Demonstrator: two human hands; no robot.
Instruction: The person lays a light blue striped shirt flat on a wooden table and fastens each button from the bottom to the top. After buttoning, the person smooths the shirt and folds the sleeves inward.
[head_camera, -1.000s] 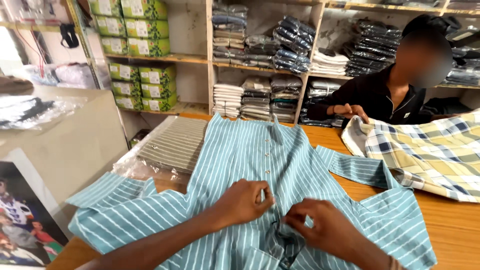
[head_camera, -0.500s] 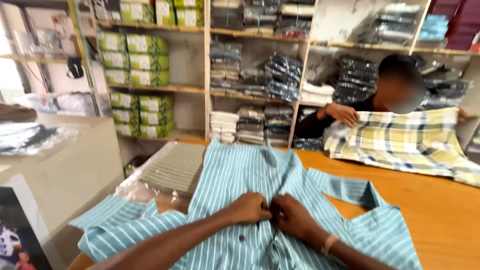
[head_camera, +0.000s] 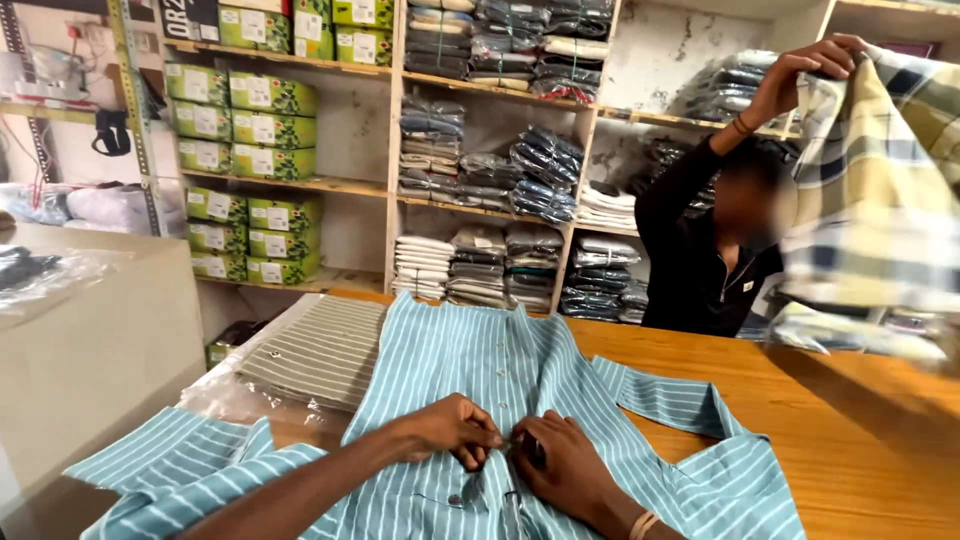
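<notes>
A light blue shirt with white stripes (head_camera: 470, 360) lies spread front-up on the wooden counter (head_camera: 850, 430), sleeves out to both sides. My left hand (head_camera: 455, 430) and my right hand (head_camera: 560, 465) meet at the shirt's button placket near its middle, fingers pinched on the fabric edges around a button. Both forearms rest over the lower part of the shirt.
A grey striped shirt in a clear plastic bag (head_camera: 315, 350) lies at the counter's left. Across the counter a person in black (head_camera: 705, 260) lifts a yellow and blue checked shirt (head_camera: 880, 190) high. Shelves of folded shirts (head_camera: 500, 160) and green boxes (head_camera: 245, 140) line the back wall.
My hands have stayed together on the placket. The person opposite has raised the checked shirt from the counter up into the air at the right.
</notes>
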